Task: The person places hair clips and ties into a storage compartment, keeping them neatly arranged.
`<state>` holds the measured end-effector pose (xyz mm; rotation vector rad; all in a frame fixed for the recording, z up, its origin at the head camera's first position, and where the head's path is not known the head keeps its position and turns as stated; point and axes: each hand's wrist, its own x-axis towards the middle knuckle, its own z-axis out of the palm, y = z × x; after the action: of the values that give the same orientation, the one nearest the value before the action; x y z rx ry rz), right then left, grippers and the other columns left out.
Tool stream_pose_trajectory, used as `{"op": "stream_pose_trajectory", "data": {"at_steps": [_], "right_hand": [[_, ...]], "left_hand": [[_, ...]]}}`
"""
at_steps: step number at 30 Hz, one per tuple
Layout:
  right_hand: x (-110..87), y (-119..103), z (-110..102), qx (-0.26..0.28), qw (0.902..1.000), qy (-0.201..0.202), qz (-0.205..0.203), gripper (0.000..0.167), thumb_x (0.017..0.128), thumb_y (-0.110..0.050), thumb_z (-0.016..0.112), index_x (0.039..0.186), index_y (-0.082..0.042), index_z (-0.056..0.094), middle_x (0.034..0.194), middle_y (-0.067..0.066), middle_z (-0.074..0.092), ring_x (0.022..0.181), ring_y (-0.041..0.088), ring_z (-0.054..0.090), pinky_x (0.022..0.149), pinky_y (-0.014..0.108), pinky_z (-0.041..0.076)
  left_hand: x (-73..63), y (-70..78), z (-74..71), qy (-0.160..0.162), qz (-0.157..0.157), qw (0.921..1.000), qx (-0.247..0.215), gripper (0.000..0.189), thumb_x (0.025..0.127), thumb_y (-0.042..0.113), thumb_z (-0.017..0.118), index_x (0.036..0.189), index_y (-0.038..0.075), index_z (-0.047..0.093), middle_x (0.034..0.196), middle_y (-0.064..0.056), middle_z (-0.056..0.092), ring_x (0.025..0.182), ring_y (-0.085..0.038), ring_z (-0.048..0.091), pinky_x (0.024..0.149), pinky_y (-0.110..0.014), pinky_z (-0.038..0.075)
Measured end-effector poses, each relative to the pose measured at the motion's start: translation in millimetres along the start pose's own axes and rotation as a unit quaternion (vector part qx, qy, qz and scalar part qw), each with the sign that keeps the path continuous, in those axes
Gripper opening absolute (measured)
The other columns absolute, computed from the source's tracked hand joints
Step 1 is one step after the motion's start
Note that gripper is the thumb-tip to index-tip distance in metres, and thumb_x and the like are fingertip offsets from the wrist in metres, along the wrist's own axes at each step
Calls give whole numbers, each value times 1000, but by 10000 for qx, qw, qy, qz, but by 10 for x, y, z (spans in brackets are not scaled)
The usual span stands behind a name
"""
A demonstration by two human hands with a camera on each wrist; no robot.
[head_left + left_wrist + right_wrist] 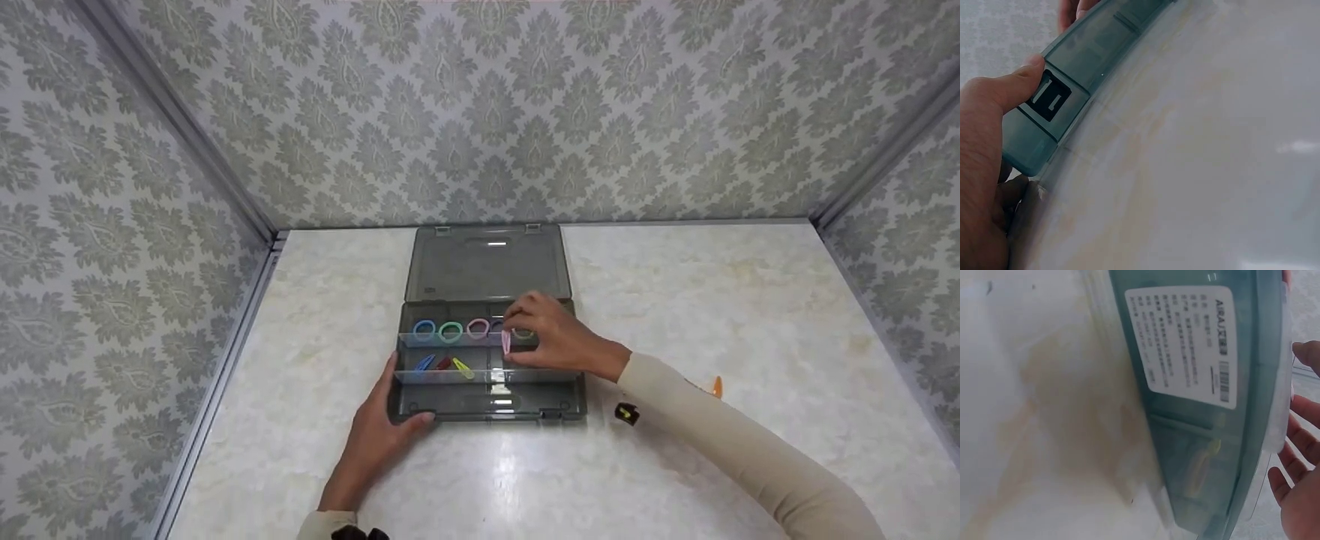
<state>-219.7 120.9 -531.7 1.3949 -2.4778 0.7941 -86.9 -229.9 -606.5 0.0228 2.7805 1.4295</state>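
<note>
A grey translucent organizer box (450,399) lies open on the table, its lid (487,262) folded back toward the wall. My left hand (384,429) grips its near left corner, thumb over the front edge and fingers along the side. With my right hand (561,339) I pinch a pink hair clip (505,343) over the right part of the middle row. That row holds a blue clip (425,363), a red clip (444,364) and a yellow clip (463,368). Blue, green and pink hair ties stand in the back row, others partly hidden by my right hand.
To the right of the box lies a small black item with a yellow mark (627,413). An orange clip (718,386) shows just beyond my right sleeve (720,427). Patterned walls (495,112) enclose the table at the back and sides.
</note>
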Motion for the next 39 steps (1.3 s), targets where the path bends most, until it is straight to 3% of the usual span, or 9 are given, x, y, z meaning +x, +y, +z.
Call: {"op": "stream_pose_trajectory", "data": {"at_steps": [6, 11, 20, 26, 39], "right_hand": [[100, -14, 31, 7, 9994, -62, -333, 38, 91, -29, 94, 118, -6, 81, 129, 12, 69, 122, 32, 58, 103, 57, 51], [165, -12, 47, -74, 9982, -27, -601, 39, 90, -29, 95, 119, -6, 81, 129, 12, 70, 124, 33, 59, 102, 56, 51], [243, -15, 130, -301, 9952, -417, -838, 46, 91, -31, 95, 128, -7, 81, 131, 11, 71, 131, 33, 59, 115, 60, 48], [317, -4, 172, -359, 9922, -645, -1007, 45, 92, -36, 94, 127, -10, 83, 131, 10, 72, 126, 32, 60, 114, 60, 48], [366, -31, 231, -618, 9849, -1473, -663, 49, 96, -42, 88, 134, -12, 81, 146, 12, 69, 139, 36, 55, 123, 60, 40]], "left_hand": [[11, 23, -5, -35, -178, 9998, -58, 124, 86, 66, 88, 179, 29, 15, 182, -8, 26, 167, -34, 26, 134, -59, 23], [15, 31, -7, -30, -118, 9999, -51, 125, 85, 66, 89, 179, 30, 15, 182, -8, 27, 167, -34, 26, 134, -59, 25], [-3, 35, -11, -5, -80, 9999, -61, 123, 87, 64, 89, 179, 32, 15, 181, -9, 28, 166, -34, 28, 133, -60, 26], [-12, 23, -12, 27, 0, 10000, -24, 121, 87, 63, 89, 179, 32, 16, 180, -10, 30, 165, -36, 30, 132, -61, 29], [-32, -5, -4, 52, -53, 9999, -91, 122, 86, 61, 91, 179, 30, 18, 180, -11, 30, 165, -37, 30, 132, -61, 28]]}}
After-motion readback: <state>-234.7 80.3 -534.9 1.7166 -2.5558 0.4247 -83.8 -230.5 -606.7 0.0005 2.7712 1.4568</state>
